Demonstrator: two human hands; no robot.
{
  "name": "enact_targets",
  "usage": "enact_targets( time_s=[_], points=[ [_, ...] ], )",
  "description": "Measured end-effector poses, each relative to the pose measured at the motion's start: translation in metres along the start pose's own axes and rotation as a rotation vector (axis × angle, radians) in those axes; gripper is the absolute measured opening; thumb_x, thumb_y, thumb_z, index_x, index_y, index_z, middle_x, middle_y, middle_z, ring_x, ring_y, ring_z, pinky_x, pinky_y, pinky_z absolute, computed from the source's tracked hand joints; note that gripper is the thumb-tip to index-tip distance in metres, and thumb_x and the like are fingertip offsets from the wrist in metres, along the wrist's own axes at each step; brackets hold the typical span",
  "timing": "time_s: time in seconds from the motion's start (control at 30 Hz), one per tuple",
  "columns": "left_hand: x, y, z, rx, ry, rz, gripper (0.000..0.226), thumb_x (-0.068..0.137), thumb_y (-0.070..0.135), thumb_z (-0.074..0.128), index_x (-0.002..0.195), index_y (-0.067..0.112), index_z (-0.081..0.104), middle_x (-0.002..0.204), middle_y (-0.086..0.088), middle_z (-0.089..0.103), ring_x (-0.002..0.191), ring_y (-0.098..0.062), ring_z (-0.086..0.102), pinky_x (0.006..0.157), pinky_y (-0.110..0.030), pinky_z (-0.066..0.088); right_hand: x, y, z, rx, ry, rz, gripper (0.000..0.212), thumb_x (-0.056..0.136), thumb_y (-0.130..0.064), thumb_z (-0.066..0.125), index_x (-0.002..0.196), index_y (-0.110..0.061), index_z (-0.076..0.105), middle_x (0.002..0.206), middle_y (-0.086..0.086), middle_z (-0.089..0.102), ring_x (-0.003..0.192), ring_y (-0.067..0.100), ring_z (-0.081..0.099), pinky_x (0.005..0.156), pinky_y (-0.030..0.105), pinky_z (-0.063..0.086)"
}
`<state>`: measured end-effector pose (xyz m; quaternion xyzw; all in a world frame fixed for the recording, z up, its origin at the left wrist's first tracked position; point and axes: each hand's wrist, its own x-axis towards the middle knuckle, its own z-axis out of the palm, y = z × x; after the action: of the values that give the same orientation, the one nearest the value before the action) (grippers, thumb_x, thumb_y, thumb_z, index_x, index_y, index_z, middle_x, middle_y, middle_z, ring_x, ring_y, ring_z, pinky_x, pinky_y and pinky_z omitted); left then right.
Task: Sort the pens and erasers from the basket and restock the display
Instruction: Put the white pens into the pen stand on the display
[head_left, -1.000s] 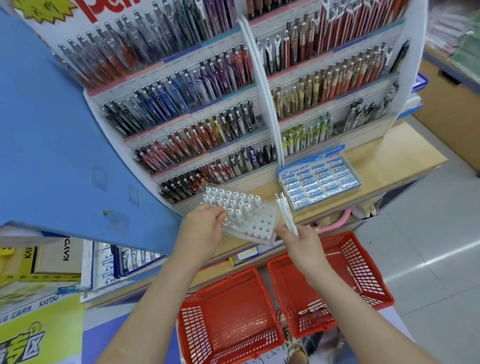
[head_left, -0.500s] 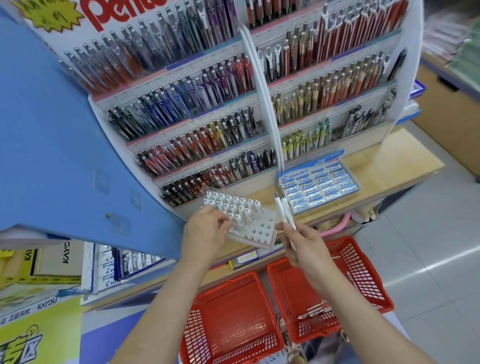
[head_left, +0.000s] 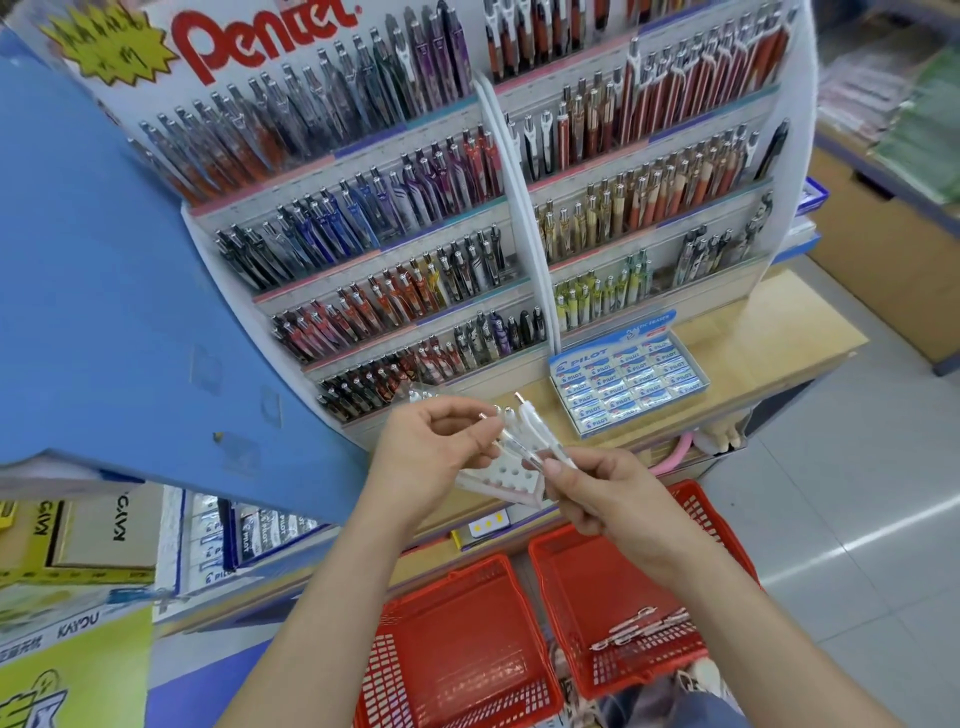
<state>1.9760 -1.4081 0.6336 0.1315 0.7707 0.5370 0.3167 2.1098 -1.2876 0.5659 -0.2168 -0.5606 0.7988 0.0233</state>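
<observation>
Grips: right hand (head_left: 618, 504) holds two white pens (head_left: 535, 434) (left hand (head_left: 431, 457) pinches one); two red baskets (head_left: 457, 639).

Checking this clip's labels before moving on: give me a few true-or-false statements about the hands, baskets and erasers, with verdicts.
1. The right hand holds a bunch of white pens. True.
2. Both red baskets hold pens. False: loose pens lie only in the right red basket; none show in the left red basket.
3. The Pilot eraser box sits on the wooden shelf at the foot of the Pentel display. True.
4. The left hand reaches into a basket. False: it is up at the bunch, pinching one pen above the white pen holder.
</observation>
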Motion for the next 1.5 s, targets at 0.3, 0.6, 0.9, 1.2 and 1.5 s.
enact_targets(
  time_s=[0.3, 0.6, 0.9, 1.2, 1.5],
  points=[
    [-0.001, -0.002, -0.032, 0.113, 0.252, 0.13, 0.015, 0.079, 0.001, 0.071, 0.076, 0.016, 0.073, 0.064, -0.003, 0.07, 0.06, -0.017, 0.067, 0.061, -0.026, 0.057, 0.013, 0.018, -0.002, -0.027, 0.309, 0.048, 0.019, 0.096, -0.016, 0.052, 0.086, -0.009, 0.067, 0.044, -0.012, 0.046, 0.034, -0.001, 0.035, 0.038, 0.011, 0.025],
    [0.004, -0.028, -0.03, 0.608, 0.33, 0.256, 0.007, 0.081, 0.02, 0.072, 0.077, 0.025, 0.074, 0.066, 0.014, 0.068, 0.067, -0.002, 0.063, 0.07, -0.029, 0.055, 0.033, 0.061, 0.008, -0.243, 0.522, 0.08, 0.02, 0.083, -0.019, 0.07, 0.072, -0.002, 0.067, 0.048, -0.01, 0.047, 0.042, 0.003, 0.039, 0.045, 0.016, 0.031],
    [0.019, -0.046, -0.018, 0.735, 0.267, 0.285, 0.006, 0.083, 0.025, 0.069, 0.083, 0.021, 0.074, 0.071, 0.007, 0.07, 0.068, -0.012, 0.064, 0.069, -0.034, 0.053, 0.04, 0.07, 0.016, -0.211, 0.557, 0.119, 0.019, 0.08, -0.025, 0.074, 0.075, -0.008, 0.068, 0.073, 0.01, 0.069, 0.064, 0.018, 0.061, 0.056, 0.023, 0.045],
    [0.021, -0.053, -0.015, 0.836, 0.188, 0.282, 0.008, 0.082, 0.026, 0.07, 0.084, 0.019, 0.074, 0.078, 0.004, 0.072, 0.073, -0.013, 0.063, 0.073, -0.031, 0.051, 0.039, 0.072, 0.019, -0.109, 0.577, 0.118, 0.019, 0.081, -0.02, 0.074, 0.077, -0.002, 0.068, 0.055, -0.002, 0.052, 0.045, 0.008, 0.04, 0.042, 0.014, 0.034],
    [0.028, -0.069, -0.008, 0.961, 0.206, 0.294, 0.01, 0.081, 0.026, 0.069, 0.083, 0.017, 0.073, 0.081, 0.003, 0.059, 0.086, -0.017, 0.053, 0.071, -0.026, 0.036, 0.039, 0.075, 0.02, -0.093, 0.577, 0.123, 0.019, 0.081, -0.021, 0.074, 0.074, -0.005, 0.067, 0.061, 0.003, 0.056, 0.051, 0.011, 0.045, 0.044, 0.013, 0.036]
  ],
)
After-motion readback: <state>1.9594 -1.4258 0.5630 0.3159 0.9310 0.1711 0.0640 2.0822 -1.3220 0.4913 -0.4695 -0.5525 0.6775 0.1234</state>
